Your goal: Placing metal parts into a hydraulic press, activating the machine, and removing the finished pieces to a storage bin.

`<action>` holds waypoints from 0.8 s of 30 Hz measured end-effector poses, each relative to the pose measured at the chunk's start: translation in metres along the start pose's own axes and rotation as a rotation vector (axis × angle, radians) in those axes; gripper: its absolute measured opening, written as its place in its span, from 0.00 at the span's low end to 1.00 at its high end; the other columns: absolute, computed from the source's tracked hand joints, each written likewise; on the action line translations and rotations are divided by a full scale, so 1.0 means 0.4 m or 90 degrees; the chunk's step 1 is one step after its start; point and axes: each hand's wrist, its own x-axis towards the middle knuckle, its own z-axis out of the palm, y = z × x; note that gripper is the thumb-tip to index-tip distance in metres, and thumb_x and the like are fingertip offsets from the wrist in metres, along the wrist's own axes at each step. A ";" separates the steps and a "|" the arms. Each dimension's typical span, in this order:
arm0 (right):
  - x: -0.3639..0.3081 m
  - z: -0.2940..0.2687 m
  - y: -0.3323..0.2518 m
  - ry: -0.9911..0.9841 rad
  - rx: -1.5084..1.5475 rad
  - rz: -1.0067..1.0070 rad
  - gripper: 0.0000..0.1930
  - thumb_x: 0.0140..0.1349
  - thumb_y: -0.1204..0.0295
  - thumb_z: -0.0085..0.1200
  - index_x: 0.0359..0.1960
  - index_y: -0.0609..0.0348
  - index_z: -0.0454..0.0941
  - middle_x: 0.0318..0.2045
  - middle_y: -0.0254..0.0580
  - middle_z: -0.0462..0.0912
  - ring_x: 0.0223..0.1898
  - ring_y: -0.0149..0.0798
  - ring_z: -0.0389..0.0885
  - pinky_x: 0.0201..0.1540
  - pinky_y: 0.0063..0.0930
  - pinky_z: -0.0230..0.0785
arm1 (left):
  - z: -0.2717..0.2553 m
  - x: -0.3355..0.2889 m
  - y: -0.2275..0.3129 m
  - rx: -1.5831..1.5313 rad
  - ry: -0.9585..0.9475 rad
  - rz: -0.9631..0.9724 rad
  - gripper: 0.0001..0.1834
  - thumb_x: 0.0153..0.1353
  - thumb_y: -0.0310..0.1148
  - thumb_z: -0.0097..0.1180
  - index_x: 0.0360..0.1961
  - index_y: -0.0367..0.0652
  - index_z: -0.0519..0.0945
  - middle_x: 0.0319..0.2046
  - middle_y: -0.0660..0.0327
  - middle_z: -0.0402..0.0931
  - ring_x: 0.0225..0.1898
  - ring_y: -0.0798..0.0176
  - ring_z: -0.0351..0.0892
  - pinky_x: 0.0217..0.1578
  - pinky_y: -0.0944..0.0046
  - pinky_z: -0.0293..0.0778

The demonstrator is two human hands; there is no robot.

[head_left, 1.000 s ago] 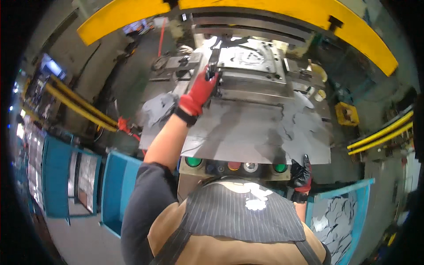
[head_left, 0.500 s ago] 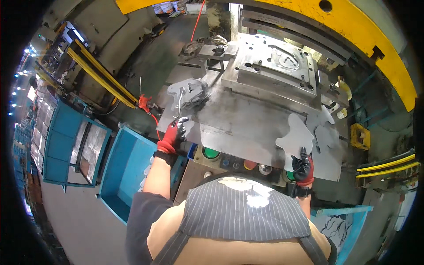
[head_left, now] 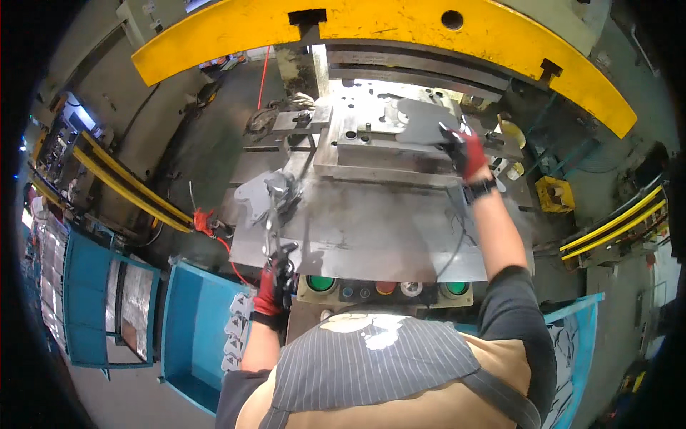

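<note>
My right hand [head_left: 464,154], in a red and black glove, grips the near right edge of a flat grey sheet-metal blank [head_left: 423,121]. The blank is over the steel die [head_left: 400,157] on the press bed; whether it touches the die I cannot tell. My left hand [head_left: 277,277], gloved alike, is low at the table's near left edge. Its fingers close round a slim metal rod-like tool [head_left: 272,225] that points away from me. The tool's far end reaches a small pile of shaped grey metal parts [head_left: 251,196] and is blurred there.
A yellow press beam [head_left: 386,25] arches over the die. Along the table's [head_left: 357,229] near edge runs a control panel [head_left: 375,289] with green and red buttons. A blue bin [head_left: 189,314] with metal parts stands left, another bin [head_left: 584,322] right, and a yellow crate [head_left: 555,194] beyond.
My right hand has carried the blank from the table's right side forward and left over the die. My left hand has drawn slightly nearer to me with the tool. The view has shifted.
</note>
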 end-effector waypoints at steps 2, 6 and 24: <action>0.136 0.011 0.048 0.026 0.233 0.221 0.12 0.49 0.84 0.47 0.37 0.65 0.75 0.33 0.39 0.78 0.33 0.33 0.76 0.35 0.26 0.69 | -0.004 -0.006 -0.043 -0.351 -0.055 -0.257 0.20 0.61 0.44 0.42 0.47 0.41 0.71 0.15 0.73 0.59 0.13 0.78 0.57 0.11 0.77 0.56; 0.348 -0.013 0.219 -0.068 -0.685 -0.170 0.13 0.47 0.66 0.56 0.33 0.62 0.76 0.24 0.40 0.77 0.26 0.32 0.74 0.30 0.27 0.67 | 0.021 -0.023 -0.023 -0.333 -0.059 -0.292 0.19 0.63 0.41 0.38 0.50 0.41 0.69 0.13 0.75 0.57 0.13 0.81 0.54 0.12 0.79 0.52; 0.345 0.109 0.188 -0.062 -0.822 0.339 0.40 0.54 0.45 0.34 0.63 0.58 0.43 0.65 0.44 0.38 0.66 0.48 0.32 0.64 0.44 0.28 | 0.043 -0.019 0.010 -0.260 0.037 -0.260 0.15 0.60 0.40 0.46 0.45 0.47 0.73 0.14 0.75 0.58 0.14 0.80 0.55 0.15 0.78 0.52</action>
